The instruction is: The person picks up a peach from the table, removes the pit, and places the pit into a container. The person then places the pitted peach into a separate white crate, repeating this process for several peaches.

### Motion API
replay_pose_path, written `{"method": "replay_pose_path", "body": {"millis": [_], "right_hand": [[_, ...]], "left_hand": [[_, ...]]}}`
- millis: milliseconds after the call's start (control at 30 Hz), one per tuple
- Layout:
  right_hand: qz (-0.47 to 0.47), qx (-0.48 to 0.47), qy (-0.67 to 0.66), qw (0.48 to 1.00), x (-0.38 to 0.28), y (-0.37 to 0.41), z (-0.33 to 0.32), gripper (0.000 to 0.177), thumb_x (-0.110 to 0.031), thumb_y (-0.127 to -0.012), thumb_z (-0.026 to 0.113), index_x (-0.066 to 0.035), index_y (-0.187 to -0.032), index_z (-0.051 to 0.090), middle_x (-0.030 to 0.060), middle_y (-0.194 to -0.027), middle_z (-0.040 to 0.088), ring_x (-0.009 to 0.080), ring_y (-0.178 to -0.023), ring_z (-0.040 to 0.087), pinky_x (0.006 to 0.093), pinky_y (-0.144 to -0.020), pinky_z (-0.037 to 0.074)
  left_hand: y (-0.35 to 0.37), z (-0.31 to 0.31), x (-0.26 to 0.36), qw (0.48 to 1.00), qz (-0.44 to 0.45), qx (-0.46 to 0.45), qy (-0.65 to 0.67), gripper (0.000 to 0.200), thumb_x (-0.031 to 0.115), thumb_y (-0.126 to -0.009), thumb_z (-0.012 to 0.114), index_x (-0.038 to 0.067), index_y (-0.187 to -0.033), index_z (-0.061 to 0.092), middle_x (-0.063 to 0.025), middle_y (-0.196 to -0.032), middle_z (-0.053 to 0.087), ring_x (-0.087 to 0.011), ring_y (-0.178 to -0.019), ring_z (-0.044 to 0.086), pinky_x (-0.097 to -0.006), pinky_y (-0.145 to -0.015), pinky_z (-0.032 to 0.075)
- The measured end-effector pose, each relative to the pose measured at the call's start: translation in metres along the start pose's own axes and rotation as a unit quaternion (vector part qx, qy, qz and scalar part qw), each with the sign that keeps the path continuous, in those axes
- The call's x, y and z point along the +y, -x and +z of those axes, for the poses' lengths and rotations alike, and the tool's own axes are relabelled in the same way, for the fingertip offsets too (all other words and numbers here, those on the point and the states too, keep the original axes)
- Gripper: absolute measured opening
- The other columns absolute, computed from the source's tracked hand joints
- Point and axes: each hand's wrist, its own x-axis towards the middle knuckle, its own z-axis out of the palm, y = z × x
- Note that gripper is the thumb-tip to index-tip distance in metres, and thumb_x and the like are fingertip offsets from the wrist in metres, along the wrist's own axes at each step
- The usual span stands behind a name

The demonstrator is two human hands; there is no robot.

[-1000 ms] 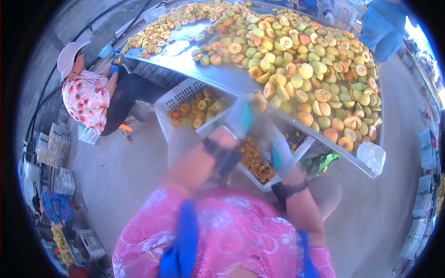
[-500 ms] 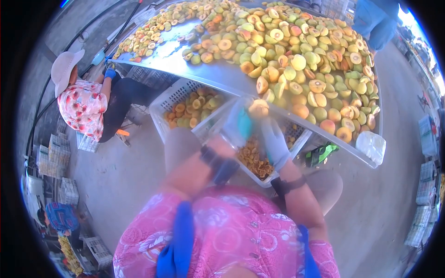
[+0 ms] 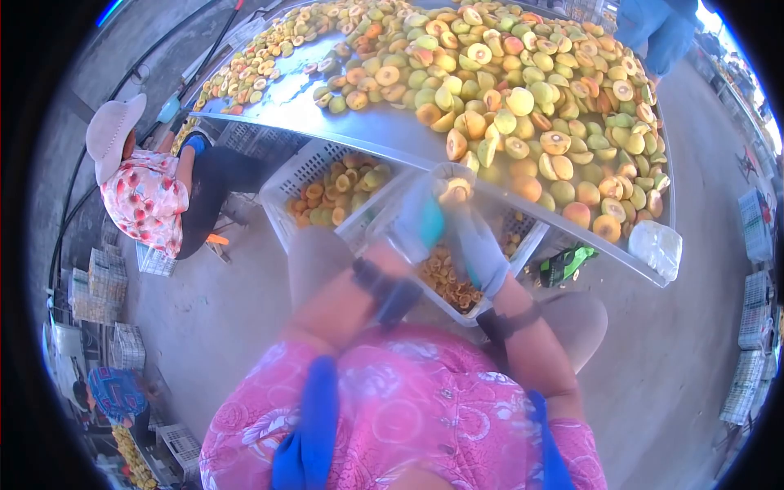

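Note:
My left hand [image 3: 418,222], in a white and teal glove, is closed around a halved yellow fruit [image 3: 455,193], apparently a peach half, at the table's near edge. Just below the fruit is my right hand [image 3: 480,249], in a pale glove, its fingers bunched up against it. Motion blur hides whether a small tool is in the right fingers. Under my hands stands a white crate [image 3: 523,251] holding brownish pit pieces and scraps [image 3: 447,276]. Many peach halves [image 3: 555,143], cut faces showing pits, lie heaped on the metal table [image 3: 384,139].
A second white crate [image 3: 278,208] with fruit halves stands to the left. A clear plastic bag [image 3: 656,249] lies on the table's right corner, above a green and black packet [image 3: 567,265]. A seated co-worker [image 3: 143,192] is at left; another person's legs [image 3: 665,41] are at far right.
The fruit half between my hands has turned slightly, and its cut side shows differently. My right hand has shifted a little. The co-worker at left has lowered a gloved hand slightly.

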Motion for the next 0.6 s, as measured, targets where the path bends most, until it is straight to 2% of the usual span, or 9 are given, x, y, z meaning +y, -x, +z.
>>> {"method": "replay_pose_path", "body": {"millis": [67, 133, 200, 267, 400, 467, 500, 567, 600], "right_hand": [[-0.148, -0.045, 0.208, 0.966, 0.009, -0.004, -0.008, 0.03, -0.035, -0.103, 0.046, -0.008, -0.113, 0.057, -0.0011, -0.082, 0.054, 0.0065, -0.071, 0.05, 0.0218, -0.06, 0.041], [-0.158, -0.061, 0.203, 0.964, 0.008, -0.002, -0.008, 0.032, -0.037, -0.103, 0.046, -0.008, -0.111, 0.057, -0.0007, -0.08, 0.054, 0.0068, -0.068, 0.05, 0.0217, -0.058, 0.041], [-0.168, -0.078, 0.198, 0.962, 0.0, 0.002, -0.004, 0.033, -0.039, -0.103, 0.045, -0.008, -0.109, 0.057, -0.0004, -0.078, 0.054, 0.0072, -0.066, 0.05, 0.0217, -0.056, 0.04], [0.053, -0.057, 0.058, 0.995, -0.015, 0.009, 0.003, 0.037, -0.043, -0.103, 0.044, -0.008, -0.104, 0.057, -0.0006, -0.072, 0.052, 0.0088, -0.059, 0.05, 0.0218, -0.052, 0.039], [0.032, -0.055, 0.047, 0.997, -0.014, 0.007, 0.006, 0.038, -0.048, -0.101, 0.044, -0.012, -0.098, 0.056, -0.0032, -0.063, 0.048, 0.0087, -0.047, 0.044, 0.0224, -0.042, 0.033], [0.18, -0.083, -0.005, 0.98, -0.029, 0.011, 0.004, 0.035, -0.05, -0.101, 0.044, -0.017, -0.093, 0.055, -0.0071, -0.057, 0.042, 0.0064, -0.04, 0.036, 0.0222, -0.035, 0.026], [0.181, -0.082, -0.006, 0.98, -0.024, 0.01, -0.004, 0.035, -0.05, -0.101, 0.044, -0.017, -0.093, 0.055, -0.0071, -0.057, 0.042, 0.0064, -0.04, 0.036, 0.0222, -0.035, 0.026], [0.18, -0.184, -0.031, 0.966, -0.011, 0.005, -0.019, 0.043, -0.046, -0.1, 0.048, -0.012, -0.125, 0.055, -0.0054, -0.08, 0.053, 0.0029, -0.06, 0.044, 0.0199, -0.048, 0.035], [0.181, -0.185, -0.031, 0.966, -0.009, 0.005, -0.015, 0.043, -0.046, -0.1, 0.048, -0.012, -0.125, 0.055, -0.0054, -0.08, 0.053, 0.0029, -0.06, 0.044, 0.0199, -0.048, 0.035]], "left_hand": [[0.003, 0.008, 0.019, 0.995, -0.002, 0.005, -0.096, 0.04, 0.03, -0.1, 0.041, -0.002, -0.119, 0.056, -0.0121, -0.106, 0.064, -0.021, -0.092, 0.064, -0.0337, -0.082, 0.055], [0.004, 0.017, 0.032, 0.986, -0.033, 0.081, 0.142, 0.024, 0.021, -0.096, 0.056, -0.002, -0.096, 0.064, -0.0114, -0.087, 0.065, -0.0199, -0.078, 0.063, -0.0314, -0.074, 0.053], [0.005, 0.012, 0.06, 0.973, -0.105, 0.039, 0.202, 0.032, 0.028, -0.098, 0.055, -0.002, -0.095, 0.064, -0.0121, -0.086, 0.065, -0.0211, -0.077, 0.063, -0.0322, -0.072, 0.053], [0.006, 0.01, 0.067, 0.949, -0.175, -0.004, 0.261, 0.04, 0.036, -0.099, 0.054, -0.002, -0.093, 0.063, -0.0128, -0.085, 0.065, -0.0223, -0.076, 0.063, -0.0331, -0.071, 0.053], [0.007, 0.013, 0.067, 0.978, -0.14, 0.025, 0.155, 0.052, 0.049, -0.099, 0.05, -0.001, -0.086, 0.061, -0.0135, -0.082, 0.064, -0.0237, -0.073, 0.063, -0.0348, -0.068, 0.053], [0.006, 0.011, 0.07, 0.981, -0.144, 0.041, 0.128, 0.054, 0.05, -0.098, 0.05, 0.0, -0.083, 0.061, -0.013, -0.08, 0.064, -0.0234, -0.072, 0.062, -0.0346, -0.068, 0.053], [0.004, 0.005, 0.071, 0.968, -0.172, -0.011, 0.18, 0.055, 0.052, -0.098, 0.049, 0.0, -0.084, 0.061, -0.0127, -0.079, 0.063, -0.0232, -0.07, 0.062, -0.034, -0.067, 0.052], [0.002, -0.005, 0.074, 0.95, -0.199, -0.06, 0.232, 0.056, 0.053, -0.098, 0.049, 0.001, -0.085, 0.062, -0.0124, -0.077, 0.063, -0.023, -0.069, 0.062, -0.0335, -0.067, 0.052], [0.001, -0.01, 0.075, 0.964, -0.199, -0.081, 0.156, 0.052, 0.05, -0.101, 0.044, 0.001, -0.092, 0.061, -0.0111, -0.083, 0.065, -0.0204, -0.073, 0.064, -0.0297, -0.069, 0.053]]}}
